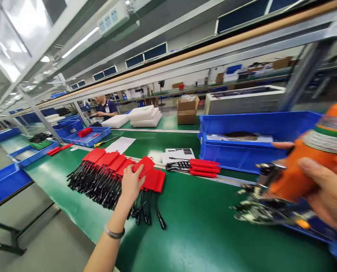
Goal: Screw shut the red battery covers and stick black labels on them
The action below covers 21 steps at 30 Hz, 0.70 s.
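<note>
My left hand [131, 184] reaches out over a row of flat red tags with black cords [111, 166] laid on the green table [202, 230]. Its fingers rest flat on the red tags near the row's right end. My right hand [324, 189] is close to the camera at the right edge, wrapped around an orange power tool [307, 162] with a metal head [259, 206]. The tool is blurred by motion. A small stack of red tags [204, 167] lies further back.
A large blue bin [242, 151] stands behind the tool. Blue trays [86, 138] and white foam trays [144, 116] sit further back, with cardboard boxes [187, 109]. A person [106, 107] works at the far end. The table's left edge drops to the floor.
</note>
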Tool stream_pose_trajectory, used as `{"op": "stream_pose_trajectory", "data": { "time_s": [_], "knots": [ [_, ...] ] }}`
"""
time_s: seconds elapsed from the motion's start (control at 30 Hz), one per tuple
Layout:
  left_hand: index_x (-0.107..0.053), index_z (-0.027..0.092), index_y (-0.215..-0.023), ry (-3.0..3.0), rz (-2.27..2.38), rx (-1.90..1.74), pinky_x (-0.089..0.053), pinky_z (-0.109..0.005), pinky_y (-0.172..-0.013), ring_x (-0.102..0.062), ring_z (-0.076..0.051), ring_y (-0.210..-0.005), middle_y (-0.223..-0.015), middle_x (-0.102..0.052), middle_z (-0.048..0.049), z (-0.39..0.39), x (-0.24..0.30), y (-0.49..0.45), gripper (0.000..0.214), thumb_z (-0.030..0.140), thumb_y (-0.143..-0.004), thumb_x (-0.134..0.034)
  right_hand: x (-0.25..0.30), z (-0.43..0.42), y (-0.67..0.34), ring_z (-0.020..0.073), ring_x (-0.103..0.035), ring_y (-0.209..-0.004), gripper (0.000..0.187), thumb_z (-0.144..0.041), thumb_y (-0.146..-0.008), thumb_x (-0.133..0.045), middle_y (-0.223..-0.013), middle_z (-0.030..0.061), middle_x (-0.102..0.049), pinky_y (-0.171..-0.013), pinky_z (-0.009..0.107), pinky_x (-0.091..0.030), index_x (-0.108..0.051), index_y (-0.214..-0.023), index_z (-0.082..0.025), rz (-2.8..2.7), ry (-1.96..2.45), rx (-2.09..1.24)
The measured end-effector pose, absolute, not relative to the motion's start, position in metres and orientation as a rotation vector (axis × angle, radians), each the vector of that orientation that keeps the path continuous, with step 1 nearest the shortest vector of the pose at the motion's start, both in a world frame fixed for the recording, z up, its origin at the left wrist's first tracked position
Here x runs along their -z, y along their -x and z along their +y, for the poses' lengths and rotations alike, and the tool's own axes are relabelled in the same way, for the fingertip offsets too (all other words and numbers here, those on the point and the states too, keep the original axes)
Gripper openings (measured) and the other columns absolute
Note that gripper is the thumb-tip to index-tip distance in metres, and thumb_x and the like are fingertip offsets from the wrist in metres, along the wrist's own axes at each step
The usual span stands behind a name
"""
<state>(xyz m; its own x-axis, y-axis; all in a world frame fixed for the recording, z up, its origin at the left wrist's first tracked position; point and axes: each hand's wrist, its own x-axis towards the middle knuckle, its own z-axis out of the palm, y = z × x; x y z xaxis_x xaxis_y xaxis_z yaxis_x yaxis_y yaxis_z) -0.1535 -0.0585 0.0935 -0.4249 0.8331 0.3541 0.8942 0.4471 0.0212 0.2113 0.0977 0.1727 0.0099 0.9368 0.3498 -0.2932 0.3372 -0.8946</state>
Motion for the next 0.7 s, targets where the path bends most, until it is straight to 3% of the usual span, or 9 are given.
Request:
{"op": "stream_pose_trajectory", "data": {
  "time_s": [0.07,0.27,0.47,0.7],
  "knots": [
    [-0.056,0.035,-0.136,1.756,-2.303,0.319,-0.044,-0.037,-0.100,-0.048,-0.026,-0.118,-0.131,-0.048,-0.0088,-0.045,-0.083,0.105,0.043,0.033,-0.094,-0.060,-0.177,0.095,-0.207,0.0214,-0.058,-0.048,0.047,-0.058,-0.058,-0.086,-0.063,0.0079,-0.061,-0.032,0.029,-0.037,-0.073,-0.090,-0.027,-1.155,0.702,-1.197],
    [-0.060,0.035,-0.133,2.369,-1.997,0.206,-0.051,-0.039,-0.092,-0.052,-0.027,-0.106,-0.120,-0.052,-0.0098,-0.016,-0.043,-0.014,0.043,0.036,-0.090,-0.065,-0.171,0.086,-0.185,0.0164,-0.054,-0.048,0.056,-0.067,-0.075,-0.067,-0.061,-0.0001,-0.057,-0.040,0.029,-0.044,-0.065,-0.108,-0.022,-1.172,0.621,-1.057],
    [-0.056,0.033,-0.137,2.404,-1.976,0.162,-0.052,-0.042,-0.090,-0.053,-0.029,-0.104,-0.118,-0.053,-0.0119,-0.014,-0.028,-0.030,0.048,0.032,-0.090,-0.066,-0.156,0.085,-0.180,0.0127,-0.048,-0.042,0.055,-0.069,-0.081,-0.060,-0.059,-0.0030,-0.053,-0.038,0.027,-0.043,-0.065,-0.109,-0.021,-1.216,0.650,-0.958],
    [-0.056,0.034,-0.136,2.391,-2.000,0.154,-0.051,-0.041,-0.089,-0.052,-0.028,-0.105,-0.121,-0.051,-0.0115,-0.016,-0.027,-0.030,0.046,0.033,-0.091,-0.065,-0.143,0.088,-0.175,0.0148,-0.051,-0.042,0.051,-0.068,-0.083,-0.058,-0.060,-0.0021,-0.055,-0.039,0.029,-0.046,-0.063,-0.104,-0.022,-1.239,0.664,-0.928]
  ]
}}
